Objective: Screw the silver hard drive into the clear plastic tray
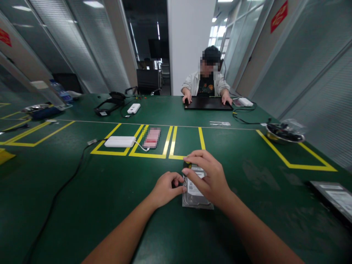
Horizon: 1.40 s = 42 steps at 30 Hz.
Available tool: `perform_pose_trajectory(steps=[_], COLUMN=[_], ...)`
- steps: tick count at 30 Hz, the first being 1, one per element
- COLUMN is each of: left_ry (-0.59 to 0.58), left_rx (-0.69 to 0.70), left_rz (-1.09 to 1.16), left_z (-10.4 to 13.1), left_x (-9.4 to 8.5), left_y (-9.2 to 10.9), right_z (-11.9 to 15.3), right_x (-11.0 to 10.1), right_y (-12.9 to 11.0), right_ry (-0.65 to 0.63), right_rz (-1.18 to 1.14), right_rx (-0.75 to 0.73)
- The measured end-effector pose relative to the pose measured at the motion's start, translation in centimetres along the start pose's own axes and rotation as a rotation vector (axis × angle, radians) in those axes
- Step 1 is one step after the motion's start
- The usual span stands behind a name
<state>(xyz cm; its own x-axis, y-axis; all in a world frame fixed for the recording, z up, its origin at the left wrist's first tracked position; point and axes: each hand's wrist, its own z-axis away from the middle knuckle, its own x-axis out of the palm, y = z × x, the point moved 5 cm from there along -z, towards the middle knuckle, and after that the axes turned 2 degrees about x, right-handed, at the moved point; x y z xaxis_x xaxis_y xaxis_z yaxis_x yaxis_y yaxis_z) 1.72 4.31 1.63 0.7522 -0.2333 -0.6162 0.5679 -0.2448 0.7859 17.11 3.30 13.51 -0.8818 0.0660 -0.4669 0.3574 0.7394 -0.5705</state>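
A silver hard drive (196, 200) with a white label lies flat on the green table in front of me. My right hand (210, 176) reaches over its far end, thumb and fingers closed around a short black-and-yellow tool (187, 165) that looks like a stubby screwdriver. The tool's lower end is hard to make out. At the drive's left edge, my left hand (168, 189) has its thumb and curled fingers against the side, gripping it. My right hand covers part of the label.
A white power bank (120, 142) is cabled to a pink phone (152, 138) beyond my hands. Another drive-like device (334, 196) lies at right, below a bowl of cables (284, 135). Across the table, a person (206, 79) holds a flat black panel (208, 103).
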Motion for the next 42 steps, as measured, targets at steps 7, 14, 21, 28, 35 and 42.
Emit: perform_pose_trajectory(steps=[7, 14, 21, 28, 35, 42], left_ry=[-0.009, -0.002, -0.002, 0.004, -0.006, 0.002], left_rx=[-0.013, -0.004, -0.006, -0.008, 0.000, 0.001], left_rz=[0.001, 0.004, 0.007, 0.007, 0.009, -0.001], left_z=[-0.04, -0.01, 0.00, 0.00, 0.00, -0.03], left_x=[0.05, 0.04, 0.07, 0.04, 0.06, 0.10], left_y=[-0.09, -0.09, -0.17, -0.37, -0.14, -0.10], right_z=[0.22, 0.18, 0.12, -0.01, 0.05, 0.08], right_x=[0.02, 0.04, 0.01, 0.05, 0.04, 0.01], right_y=[0.29, 0.19, 0.13, 0.13, 0.18, 0.36], right_ry=[0.037, 0.019, 0.009, -0.036, 0.008, 0.016], right_rz=[0.029, 0.038, 0.029, 0.012, 0.007, 0.013], right_rx=[-0.012, -0.020, -0.004, -0.043, -0.073, -0.022])
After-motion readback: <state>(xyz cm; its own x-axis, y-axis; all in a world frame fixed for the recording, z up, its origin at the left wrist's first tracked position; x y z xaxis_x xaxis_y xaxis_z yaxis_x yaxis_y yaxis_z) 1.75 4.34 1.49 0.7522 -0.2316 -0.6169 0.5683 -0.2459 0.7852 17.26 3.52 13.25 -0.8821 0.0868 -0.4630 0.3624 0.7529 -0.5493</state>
